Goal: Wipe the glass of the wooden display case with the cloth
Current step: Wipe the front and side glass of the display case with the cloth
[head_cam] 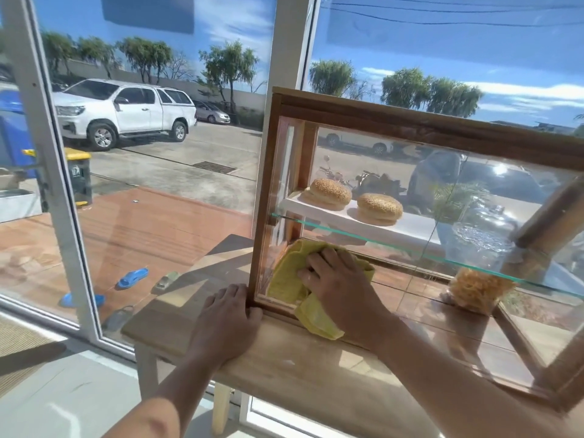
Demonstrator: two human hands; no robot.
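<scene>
The wooden display case (410, 121) stands on a wooden table (284, 368) by a big window. Its front glass (410, 263) faces me. My right hand (338, 282) presses a yellow-green cloth (290, 279) flat against the lower left corner of that glass, with part of the cloth hanging down over the bottom frame. My left hand (227, 317) rests on the table with its fingers against the case's bottom left corner, holding nothing. Inside the case, two sesame buns (354, 200) lie on a white shelf.
A glass shelf edge (410, 248) crosses the case. A clear glass jar (480, 241) and a bag of pale snacks (477, 289) sit inside at the right. The window frame (284, 58) stands right behind the case. The floor (63, 390) lies at the left.
</scene>
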